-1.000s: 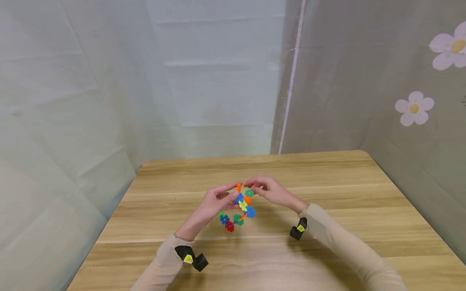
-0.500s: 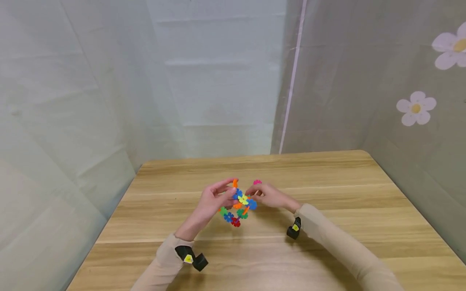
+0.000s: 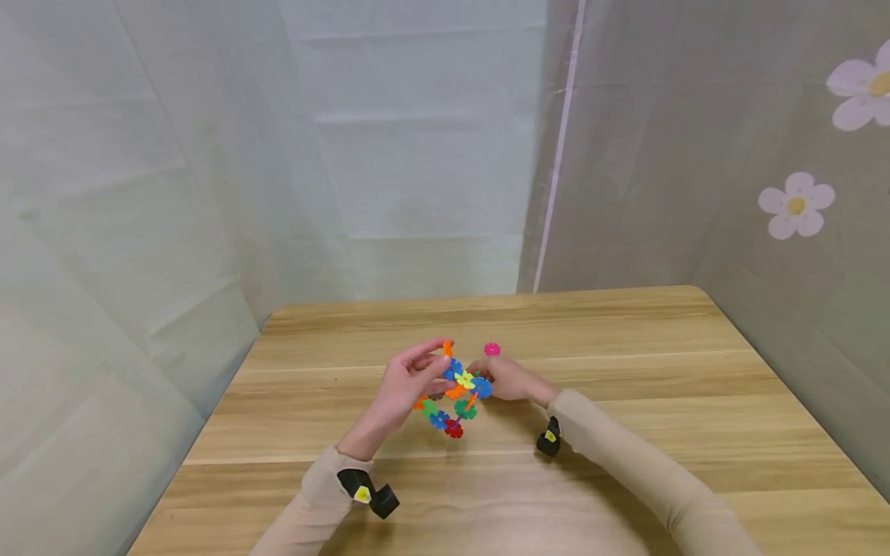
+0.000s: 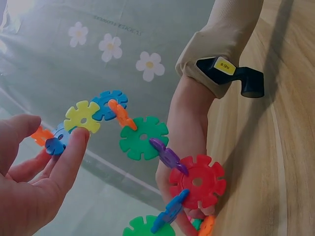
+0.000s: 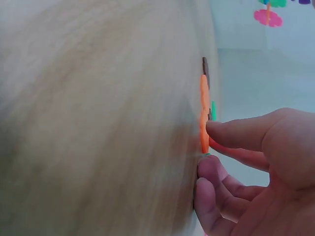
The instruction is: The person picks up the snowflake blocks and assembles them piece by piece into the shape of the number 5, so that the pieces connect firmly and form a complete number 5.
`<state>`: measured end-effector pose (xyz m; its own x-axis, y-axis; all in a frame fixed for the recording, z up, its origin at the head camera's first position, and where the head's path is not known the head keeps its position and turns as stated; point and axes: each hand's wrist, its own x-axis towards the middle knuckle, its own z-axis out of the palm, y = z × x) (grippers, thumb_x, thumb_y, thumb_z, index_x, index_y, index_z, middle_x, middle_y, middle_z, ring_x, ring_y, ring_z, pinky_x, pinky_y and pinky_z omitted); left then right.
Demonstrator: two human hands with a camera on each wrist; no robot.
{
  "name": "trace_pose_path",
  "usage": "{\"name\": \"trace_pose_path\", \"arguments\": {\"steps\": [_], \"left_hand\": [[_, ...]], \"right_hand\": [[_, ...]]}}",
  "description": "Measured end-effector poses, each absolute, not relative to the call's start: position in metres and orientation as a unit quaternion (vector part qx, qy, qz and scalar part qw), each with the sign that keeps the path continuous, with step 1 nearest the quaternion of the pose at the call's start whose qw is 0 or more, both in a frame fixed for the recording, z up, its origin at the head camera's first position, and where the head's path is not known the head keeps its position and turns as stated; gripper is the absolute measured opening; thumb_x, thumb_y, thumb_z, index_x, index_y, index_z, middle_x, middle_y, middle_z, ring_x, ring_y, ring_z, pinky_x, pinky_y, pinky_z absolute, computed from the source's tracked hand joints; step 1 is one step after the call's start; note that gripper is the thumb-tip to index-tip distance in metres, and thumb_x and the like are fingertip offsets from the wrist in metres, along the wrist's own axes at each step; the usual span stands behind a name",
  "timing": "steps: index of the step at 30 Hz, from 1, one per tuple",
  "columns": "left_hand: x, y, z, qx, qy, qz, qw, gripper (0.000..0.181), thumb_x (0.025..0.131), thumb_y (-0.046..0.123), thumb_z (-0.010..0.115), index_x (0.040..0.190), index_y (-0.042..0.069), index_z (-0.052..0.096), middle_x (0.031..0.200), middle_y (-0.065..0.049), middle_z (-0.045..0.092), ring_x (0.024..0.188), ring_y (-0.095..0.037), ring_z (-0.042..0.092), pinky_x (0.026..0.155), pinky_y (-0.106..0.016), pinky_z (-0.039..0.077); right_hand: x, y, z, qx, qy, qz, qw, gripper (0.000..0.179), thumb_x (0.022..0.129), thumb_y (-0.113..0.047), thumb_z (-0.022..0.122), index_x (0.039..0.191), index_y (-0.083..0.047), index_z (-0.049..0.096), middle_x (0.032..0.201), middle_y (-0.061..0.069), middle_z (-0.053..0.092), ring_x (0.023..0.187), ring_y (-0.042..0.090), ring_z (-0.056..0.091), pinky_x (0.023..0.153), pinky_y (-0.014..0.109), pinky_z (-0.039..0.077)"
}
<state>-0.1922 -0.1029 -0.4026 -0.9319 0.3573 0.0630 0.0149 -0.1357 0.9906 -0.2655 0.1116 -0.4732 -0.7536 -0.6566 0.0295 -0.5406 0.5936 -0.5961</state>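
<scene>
We are looking at a chain (image 3: 464, 379) of slotted discs above the middle of the table (image 3: 487, 494), taking the far edge as twelve o'clock. Its red disc (image 3: 454, 428) is hanging at six. At nine, the left hand (image 3: 413, 382) is pinching the chain's upper part, the index finger sitting against an orange disc (image 3: 448, 349) and the thumb by a blue disc (image 3: 453, 369). At three, the right hand (image 3: 511, 378) is sitting low by the tabletop, its fingers bent and its thumb beside another orange disc (image 5: 204, 114); we cannot tell whether they are gripping anything. Just beyond them, at one, a pink disc (image 3: 492, 349) is showing, and we cannot tell whether it is joined on.

We are judging the step in hand to be handling the discs down by the tabletop. Doing it well, we would be pinching one disc by its rim, steadying the upper part and leaving the strand slack, since tugging could be parting the slots.

As for containers, we are seeing none in any view. Farther out, sleeves (image 3: 619, 455) are covering the forearms, and pale fabric (image 3: 417, 193) is hanging at twelve.
</scene>
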Motion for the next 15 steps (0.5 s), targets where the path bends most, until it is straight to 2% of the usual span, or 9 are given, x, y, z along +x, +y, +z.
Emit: {"name": "trace_pose_path", "arguments": {"steps": [4, 8, 12, 15], "left_hand": [[-0.1933, -0.1025, -0.405, 0.143, 0.647, 0.74, 0.113, 0.047, 0.096, 0.009, 0.058, 0.139, -0.004, 0.045, 0.088, 0.004, 0.065, 0.076, -0.013, 0.071, 0.081, -0.036, 0.058], [-0.1932, -0.1016, -0.4059, 0.133, 0.655, 0.736, 0.109, 0.045, 0.096, 0.01, 0.059, 0.138, -0.001, 0.048, 0.096, 0.001, 0.062, 0.077, -0.014, 0.071, 0.08, -0.034, 0.058], [-0.1935, -0.1014, -0.4074, 0.127, 0.652, 0.739, 0.11, 0.047, 0.096, 0.009, 0.058, 0.139, -0.002, 0.045, 0.124, -0.02, 0.057, 0.08, -0.012, 0.071, 0.079, -0.03, 0.058], [-0.1942, -0.1019, -0.4092, 0.132, 0.65, 0.741, 0.108, 0.048, 0.096, 0.008, 0.058, 0.14, -0.005, 0.043, 0.138, -0.027, 0.048, 0.083, -0.01, 0.071, 0.079, -0.028, 0.058]], "right_hand": [[-0.2651, 0.1096, -0.475, -0.343, 0.893, -0.283, 0.071, 0.02, 0.084, -0.003, 0.07, 0.105, -0.004, 0.069, 0.092, 0.004, 0.069, 0.079, 0.012, 0.057, 0.075, 0.027, 0.051], [-0.2646, 0.1084, -0.4756, -0.339, 0.899, -0.271, 0.059, 0.019, 0.082, -0.006, 0.074, 0.1, -0.004, 0.068, 0.087, 0.004, 0.068, 0.075, 0.011, 0.056, 0.072, 0.025, 0.05], [-0.2633, 0.1078, -0.4748, -0.325, 0.904, -0.268, 0.067, 0.022, 0.079, -0.006, 0.077, 0.097, -0.004, 0.066, 0.087, 0.005, 0.068, 0.076, 0.013, 0.056, 0.073, 0.028, 0.051], [-0.2622, 0.1084, -0.4749, -0.316, 0.905, -0.275, 0.076, 0.026, 0.078, -0.006, 0.079, 0.097, -0.004, 0.062, 0.09, 0.006, 0.067, 0.08, 0.013, 0.057, 0.076, 0.029, 0.052]]}}
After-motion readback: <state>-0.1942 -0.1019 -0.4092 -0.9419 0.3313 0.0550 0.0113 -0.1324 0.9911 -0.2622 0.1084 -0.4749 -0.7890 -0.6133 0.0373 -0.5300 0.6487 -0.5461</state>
